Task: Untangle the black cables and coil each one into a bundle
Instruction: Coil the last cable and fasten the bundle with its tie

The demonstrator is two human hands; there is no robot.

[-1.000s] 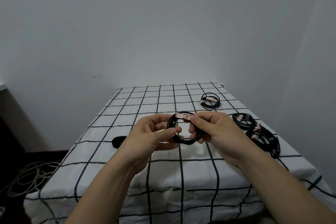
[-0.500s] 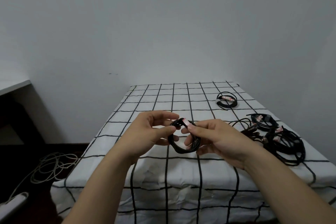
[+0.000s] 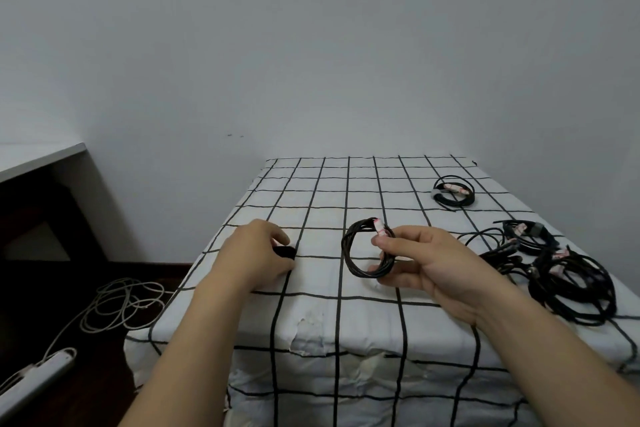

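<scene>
My right hand point(image 3: 429, 267) grips a small coiled black cable point(image 3: 353, 253) by its right side, holding it upright above the table, thumb near its pink-tagged plugs. My left hand point(image 3: 256, 255) is down on the cloth at the left, fingers curled around a small black object point(image 3: 285, 251), mostly hidden by the fingers. A tangled heap of black cables point(image 3: 575, 284) lies at the right edge. Another black bundle point(image 3: 526, 234) sits behind the heap. One coiled bundle point(image 3: 453, 194) lies at the far right.
The table wears a white cloth with a black grid point(image 3: 346, 198). On the dark floor to the left lie a loose white cable point(image 3: 121, 305) and a white power strip point(image 3: 38, 374). A white desk edge point(image 3: 38, 156) stands at far left.
My left hand has let go of the coil and dropped left onto the small black object. My right hand alone keeps the coil. The view has swung left.
</scene>
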